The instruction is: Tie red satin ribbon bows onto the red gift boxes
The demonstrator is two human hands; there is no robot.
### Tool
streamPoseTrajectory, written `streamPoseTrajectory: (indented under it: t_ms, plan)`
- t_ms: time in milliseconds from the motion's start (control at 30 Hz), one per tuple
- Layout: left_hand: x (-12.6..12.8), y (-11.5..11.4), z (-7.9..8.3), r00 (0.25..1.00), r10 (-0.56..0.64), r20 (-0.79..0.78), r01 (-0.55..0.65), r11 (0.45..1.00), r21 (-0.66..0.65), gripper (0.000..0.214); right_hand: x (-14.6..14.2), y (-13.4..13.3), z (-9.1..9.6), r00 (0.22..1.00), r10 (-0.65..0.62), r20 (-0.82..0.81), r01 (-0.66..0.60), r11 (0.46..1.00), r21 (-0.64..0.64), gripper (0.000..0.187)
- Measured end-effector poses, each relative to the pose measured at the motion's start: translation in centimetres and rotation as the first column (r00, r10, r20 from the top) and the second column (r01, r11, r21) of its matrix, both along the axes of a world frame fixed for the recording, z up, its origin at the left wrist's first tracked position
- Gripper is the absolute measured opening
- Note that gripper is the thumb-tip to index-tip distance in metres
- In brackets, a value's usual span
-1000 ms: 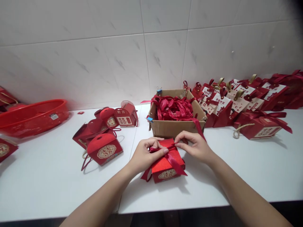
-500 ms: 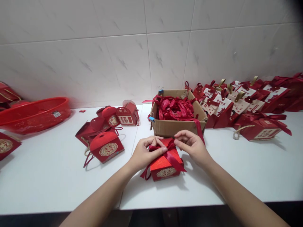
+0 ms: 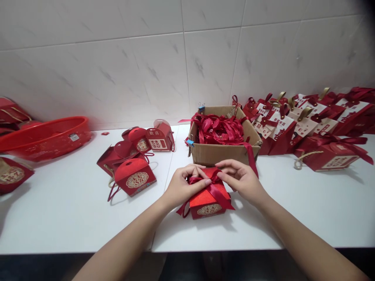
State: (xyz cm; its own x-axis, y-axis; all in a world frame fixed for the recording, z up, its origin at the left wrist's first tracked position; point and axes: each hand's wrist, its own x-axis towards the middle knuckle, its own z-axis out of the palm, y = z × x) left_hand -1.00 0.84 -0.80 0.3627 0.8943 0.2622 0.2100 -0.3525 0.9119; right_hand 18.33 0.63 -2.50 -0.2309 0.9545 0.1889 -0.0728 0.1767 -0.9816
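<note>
I see my box (image 3: 200,199) in bright red, its end bearing a lacy pale-gold medallion (image 3: 209,210) with red characters. My ribbon (image 3: 220,197) is deep crimson, as is the heap (image 3: 218,128) in the plain brown carton (image 3: 219,154), with its blue clip (image 3: 190,143). The bags (image 3: 283,134) mix red with white and cream, plus gold handles (image 3: 324,93). The basin (image 3: 49,142) is scarlet, the table (image 3: 88,226) white, the wall (image 3: 140,86) pale with grey streaks.

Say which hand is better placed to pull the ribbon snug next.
Probably the right hand: it sits at the right end of the ribbon, while the left hand's thumb occupies the ribbon's middle atop the red box.
</note>
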Motion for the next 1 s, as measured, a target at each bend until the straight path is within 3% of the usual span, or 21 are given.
streamPoseTrajectory:
  t_ms: [300,433,600,767,1000]
  plan:
    - [-0.1,-0.1,-0.1,1.0,-0.026,0.015,0.026,1.0,-0.015,0.036,0.4,0.0,0.2,0.983,0.154,-0.103,-0.165,0.981,-0.103,0.04]
    - [0.0,-0.1,0.0,0.999,-0.017,0.047,0.019,1.0,-0.025,0.039,0.8,0.2,0.2,0.94,0.212,-0.268,-0.258,0.954,-0.15,0.037]
    - [0.1,0.0,0.1,0.997,-0.021,0.079,0.025,0.999,-0.043,0.04,1.1,0.3,0.7,0.893,0.227,-0.388,-0.342,0.903,-0.26,0.026]
    - [0.1,-0.1,0.2,0.999,-0.01,0.049,0.013,0.999,-0.048,0.04,1.2,0.3,0.9,0.869,0.179,-0.461,-0.355,0.875,-0.329,0.028]
    - [0.2,-0.1,0.4,1.0,-0.023,-0.005,0.023,1.0,-0.02,0.044,1.4,0.5,0.5,0.871,0.238,-0.43,-0.394,0.862,-0.32,0.022]
